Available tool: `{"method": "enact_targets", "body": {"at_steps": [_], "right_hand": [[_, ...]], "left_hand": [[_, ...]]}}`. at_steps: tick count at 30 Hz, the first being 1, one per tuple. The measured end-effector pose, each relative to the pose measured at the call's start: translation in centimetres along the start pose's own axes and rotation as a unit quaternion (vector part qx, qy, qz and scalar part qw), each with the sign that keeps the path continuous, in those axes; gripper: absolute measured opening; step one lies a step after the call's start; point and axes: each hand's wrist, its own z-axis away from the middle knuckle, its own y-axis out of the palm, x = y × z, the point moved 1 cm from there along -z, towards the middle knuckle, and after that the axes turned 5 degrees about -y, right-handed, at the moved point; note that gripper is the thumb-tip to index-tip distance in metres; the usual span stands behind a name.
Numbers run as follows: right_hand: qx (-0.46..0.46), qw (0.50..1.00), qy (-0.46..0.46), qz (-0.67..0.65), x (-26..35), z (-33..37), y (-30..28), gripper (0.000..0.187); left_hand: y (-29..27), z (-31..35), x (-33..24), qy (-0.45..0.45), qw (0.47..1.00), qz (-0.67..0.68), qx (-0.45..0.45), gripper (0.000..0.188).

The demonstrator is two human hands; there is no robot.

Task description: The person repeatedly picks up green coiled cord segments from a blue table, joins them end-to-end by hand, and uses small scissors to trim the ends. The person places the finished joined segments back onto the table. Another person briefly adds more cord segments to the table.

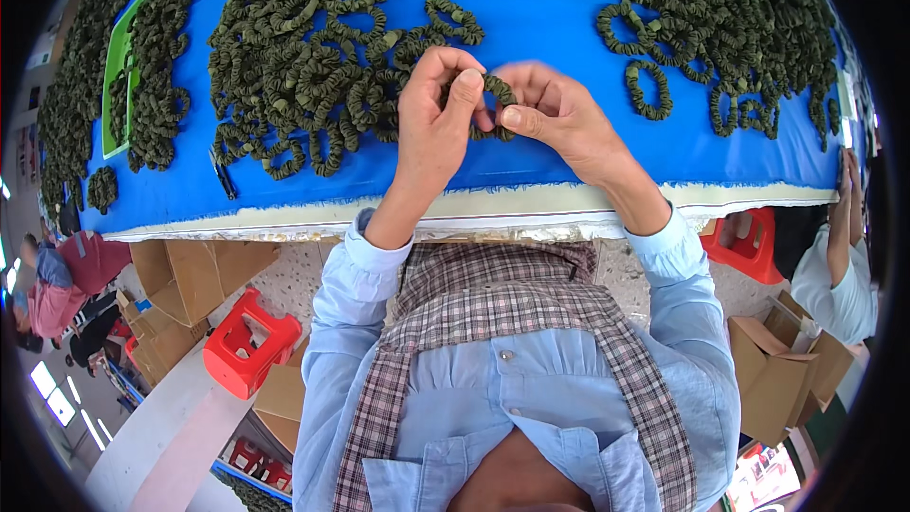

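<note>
far left: heap of dark green ruffled fabric rings, outer edge lost in the dark fisheye rim. next, bright green shallow plastic tray: a few similar rings inside, right wall partly covered by a strip of dark green rings. below it, open brown cardboard box, contents hard to make out. slim dark pen-like tool on the smooth blue table cover, exact kind unclear. then a big tangled pile of crinkled green rings, cut off at top.

left hand: thumb and forefinger pinched closed on the left side of a single dark green ruffled ring, other fingers curled, partly hidden. ring is held up just above the cover near the front edge, mostly masked by fingers.
right hand: thumb against bent forefinger, gripping the ring's right side; upper fingers motion-blurred.

right: loose oval green ring beside another dense ring pile, also cropped at top.
</note>
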Motion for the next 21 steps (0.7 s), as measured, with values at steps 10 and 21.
{"method": "enact_targets", "body": {"at_steps": [10, 21], "right_hand": [[-0.012, 0.99, -0.128, -0.052, 1.7, 1.2, 0.0, 0.046], [-0.039, 0.993, -0.032, -0.108, 1.3, 0.1, -1.2, 0.038]], "left_hand": [[-3.5, -3.1, -1.3, -0.047, 0.995, -0.014, -0.082, 0.019], [-0.4, -2.4, -1.8, -0.096, 0.994, 0.042, 0.035, 0.021]]}}
